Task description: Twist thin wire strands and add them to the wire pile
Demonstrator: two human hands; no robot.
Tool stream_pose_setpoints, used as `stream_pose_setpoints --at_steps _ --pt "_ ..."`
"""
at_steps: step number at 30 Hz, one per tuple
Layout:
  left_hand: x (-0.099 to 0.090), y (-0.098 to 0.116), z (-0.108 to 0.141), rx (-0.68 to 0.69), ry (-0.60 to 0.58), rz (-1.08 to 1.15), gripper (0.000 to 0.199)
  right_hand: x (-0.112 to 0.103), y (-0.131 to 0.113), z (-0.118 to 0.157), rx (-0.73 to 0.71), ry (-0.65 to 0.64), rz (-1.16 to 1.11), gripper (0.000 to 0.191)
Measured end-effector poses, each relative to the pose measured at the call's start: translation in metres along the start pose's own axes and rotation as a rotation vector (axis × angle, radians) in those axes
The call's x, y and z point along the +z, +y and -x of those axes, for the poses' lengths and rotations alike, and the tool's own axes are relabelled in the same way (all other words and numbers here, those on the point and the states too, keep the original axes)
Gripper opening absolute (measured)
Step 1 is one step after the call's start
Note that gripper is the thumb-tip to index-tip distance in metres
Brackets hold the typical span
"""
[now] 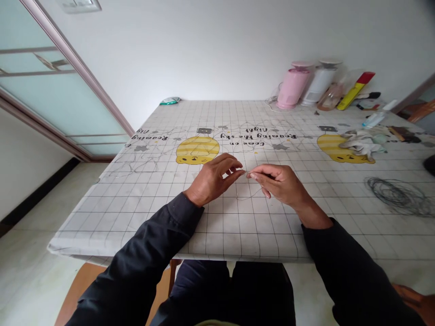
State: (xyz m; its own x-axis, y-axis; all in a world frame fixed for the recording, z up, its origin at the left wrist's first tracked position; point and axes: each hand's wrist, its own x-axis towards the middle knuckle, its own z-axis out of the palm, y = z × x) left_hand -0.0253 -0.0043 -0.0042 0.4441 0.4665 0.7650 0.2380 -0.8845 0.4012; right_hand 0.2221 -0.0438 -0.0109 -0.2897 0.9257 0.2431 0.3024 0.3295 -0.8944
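Observation:
A thin wire [250, 198] runs between my hands above the checked tablecloth [217, 226], with a slack loop hanging below the fingertips. Thumb and index finger of my left hand [217, 178] pinch it, the other fingers curled loosely. My right hand [279, 183] pinches the same wire close by, so the fingertips of both hands nearly meet. Just what lies between the fingertips is too small to make out. To the right lies a loose tangled coil of dark thin wire [396, 194].
Along the wall stand a pink cylindrical device [294, 88], a white one [319, 83], a bottle [330, 96] and a yellow-red box [355, 91]. A crumpled cloth [365, 141] lies at right, a green packet [170, 101] at the back left. The table's front edge is near my lap.

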Motion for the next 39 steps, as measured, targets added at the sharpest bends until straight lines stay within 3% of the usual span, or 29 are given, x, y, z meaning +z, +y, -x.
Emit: stream_pose_setpoints --at_steps 8,13,15,17,19,22,26,32,39 --pt "0.003 0.002 0.001 -0.013 0.023 -0.045 0.02 0.002 -0.01 0.001 -0.111 0.031 0.125 0.027" --pt "-0.001 0.002 -0.002 -0.32 0.077 0.143 0.028 0.001 -0.008 0.0 -0.089 0.156 0.127 0.028" --pt "-0.005 0.004 -0.003 -0.439 0.016 0.223 0.037 0.001 -0.005 -0.001 -0.065 0.236 0.116 0.029" --pt "-0.008 0.007 -0.002 -0.47 -0.091 0.271 0.04 -0.001 -0.001 -0.002 -0.041 0.289 0.081 0.029" --pt "-0.01 0.01 0.001 -0.402 -0.155 0.278 0.039 -0.002 0.002 -0.004 -0.014 0.317 0.009 0.03" --pt "-0.012 0.01 0.005 -0.162 -0.211 0.153 0.05 -0.004 0.005 -0.006 0.033 0.321 -0.096 0.031" --pt "-0.011 0.004 0.009 0.058 -0.278 -0.087 0.02 -0.004 0.008 -0.008 0.047 0.296 -0.137 0.031" --pt "-0.004 0.003 0.009 0.099 -0.24 -0.196 0.021 0.002 0.01 -0.005 0.016 0.311 -0.095 0.03" --pt "0.004 0.004 0.014 0.087 -0.091 -0.267 0.018 0.005 0.004 0.002 -0.047 0.315 -0.041 0.029"
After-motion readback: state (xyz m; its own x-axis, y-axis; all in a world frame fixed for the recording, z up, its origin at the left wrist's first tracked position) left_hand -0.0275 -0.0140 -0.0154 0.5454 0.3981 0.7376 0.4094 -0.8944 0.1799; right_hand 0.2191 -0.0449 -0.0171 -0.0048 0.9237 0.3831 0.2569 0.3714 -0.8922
